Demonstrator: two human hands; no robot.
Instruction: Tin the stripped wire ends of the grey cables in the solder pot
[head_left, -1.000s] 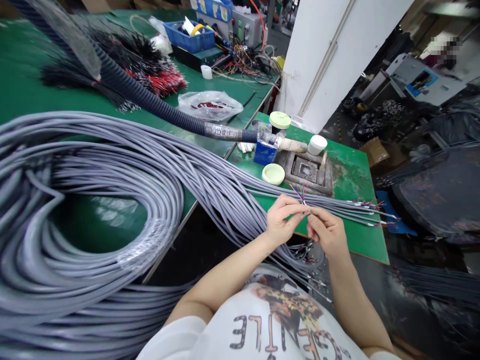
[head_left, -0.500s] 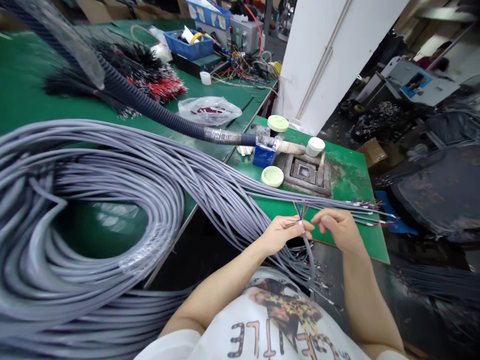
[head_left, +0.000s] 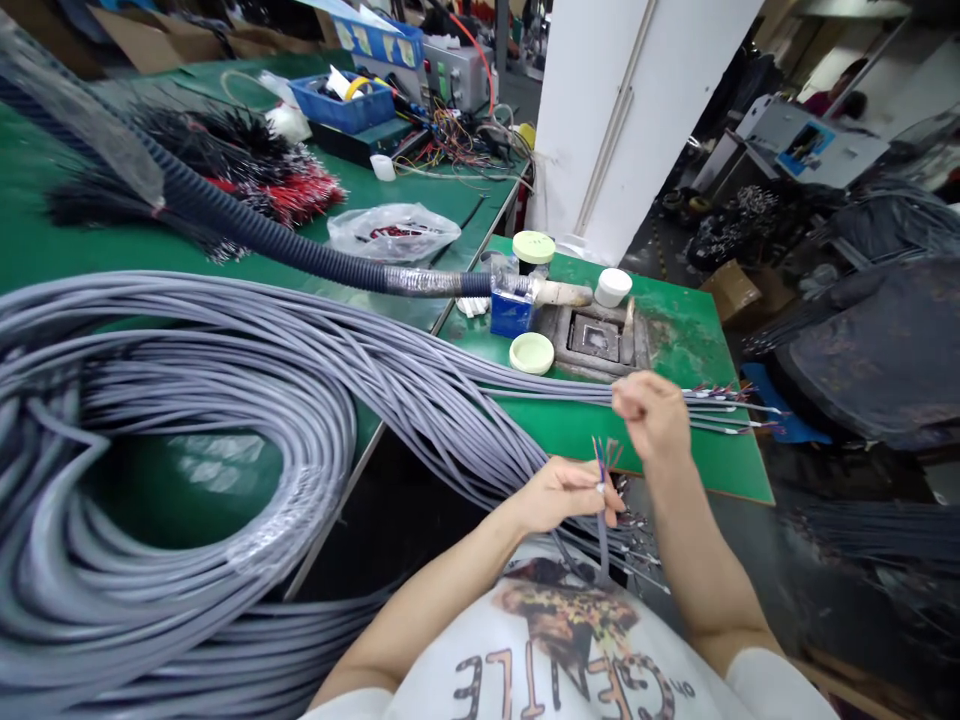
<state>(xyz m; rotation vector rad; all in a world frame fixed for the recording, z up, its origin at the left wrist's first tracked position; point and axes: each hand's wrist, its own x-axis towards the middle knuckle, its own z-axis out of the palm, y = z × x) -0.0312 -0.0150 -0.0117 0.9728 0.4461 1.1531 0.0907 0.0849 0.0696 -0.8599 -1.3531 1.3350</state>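
Observation:
My left hand (head_left: 559,495) pinches a grey cable (head_left: 603,545) just below its stripped end, close to my shirt. Thin coloured wires (head_left: 600,458) fan upward from that end. My right hand (head_left: 654,415) is raised to the right of them, its fingers curled together and apart from the wires. Whatever is in those fingers, if anything, is hidden. Behind the right hand lie more grey cables (head_left: 540,382), their stripped coloured ends (head_left: 739,395) reaching across the green board. A large coil of grey cable (head_left: 315,510) fills the left side.
A square solder pot (head_left: 596,340) stands on the green board (head_left: 679,345), with a hose (head_left: 322,262) ending above it. Around it are a pale green lid (head_left: 532,353), a white jar (head_left: 613,287) and a blue box (head_left: 511,312). Black and red wire bundles (head_left: 300,190) lie farther left.
My right hand has moved up and away from the wire ends. The left hand, still pinching the cable, sits lower and nearer my body. The whole view has shifted slightly.

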